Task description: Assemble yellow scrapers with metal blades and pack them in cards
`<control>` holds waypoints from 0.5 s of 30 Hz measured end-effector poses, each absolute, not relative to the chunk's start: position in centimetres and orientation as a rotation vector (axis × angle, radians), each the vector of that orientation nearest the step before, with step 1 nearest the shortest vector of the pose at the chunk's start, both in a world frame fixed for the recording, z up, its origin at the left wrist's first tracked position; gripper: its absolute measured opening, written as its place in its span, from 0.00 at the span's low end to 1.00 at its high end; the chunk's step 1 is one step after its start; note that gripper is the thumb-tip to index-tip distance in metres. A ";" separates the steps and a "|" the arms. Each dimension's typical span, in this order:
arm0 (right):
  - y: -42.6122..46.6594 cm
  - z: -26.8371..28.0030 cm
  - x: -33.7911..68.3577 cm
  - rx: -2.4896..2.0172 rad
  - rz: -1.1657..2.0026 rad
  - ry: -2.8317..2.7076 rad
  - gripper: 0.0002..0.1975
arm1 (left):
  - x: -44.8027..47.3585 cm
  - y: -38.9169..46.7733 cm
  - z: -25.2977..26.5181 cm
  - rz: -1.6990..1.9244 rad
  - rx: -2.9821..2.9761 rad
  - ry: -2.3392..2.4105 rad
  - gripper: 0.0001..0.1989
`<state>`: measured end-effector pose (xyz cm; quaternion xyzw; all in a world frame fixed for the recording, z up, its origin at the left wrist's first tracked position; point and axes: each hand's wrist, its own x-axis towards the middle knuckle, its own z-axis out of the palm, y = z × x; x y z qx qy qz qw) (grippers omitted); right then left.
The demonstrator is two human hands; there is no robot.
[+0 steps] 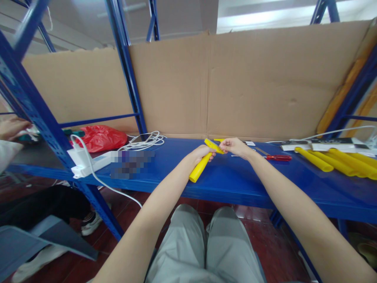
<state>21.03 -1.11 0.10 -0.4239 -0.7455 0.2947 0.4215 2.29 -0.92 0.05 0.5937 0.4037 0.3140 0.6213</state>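
Note:
My left hand (204,152) is closed around a yellow tube (199,169), whose wide open end slants down toward the table's front edge. Above the fist, a yellow piece (212,145) juts up and over to the right; whether it is part of the same tube I cannot tell. My right hand (235,147) pinches with thumb and forefinger at the right end of that piece. Whatever lies between those fingertips is too small to make out. Just behind the hands, another bit of yellow (218,140) shows. A screwdriver with a red handle (278,157) lies right of my right hand.
Several yellow tubes (314,159) lie at the right by white boxes (332,145). Leftward are a white power strip (96,164), coiled white cable (150,138) and a red plastic bag (103,137). Cardboard (250,82) walls the back. Another person's hand (13,127) is far left.

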 end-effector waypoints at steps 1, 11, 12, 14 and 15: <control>-1.1 0.1 21.0 -1.062 0.736 -1.885 0.07 | 2.3 -0.8 0.0 0.748 1.352 0.925 0.04; -0.4 -0.1 21.2 -1.090 0.634 -1.949 0.08 | 2.5 -0.6 -0.1 0.818 1.295 0.887 0.09; -0.5 -0.1 21.2 -1.097 0.627 -1.947 0.09 | 2.5 -0.6 -0.1 0.819 1.292 0.882 0.09; -0.6 0.0 21.1 -1.104 0.613 -1.948 0.09 | 2.4 -0.6 0.0 0.818 1.286 0.873 0.08; -0.6 0.1 21.0 -1.108 0.606 -1.950 0.09 | 2.4 -0.7 0.0 0.818 1.284 0.868 0.08</control>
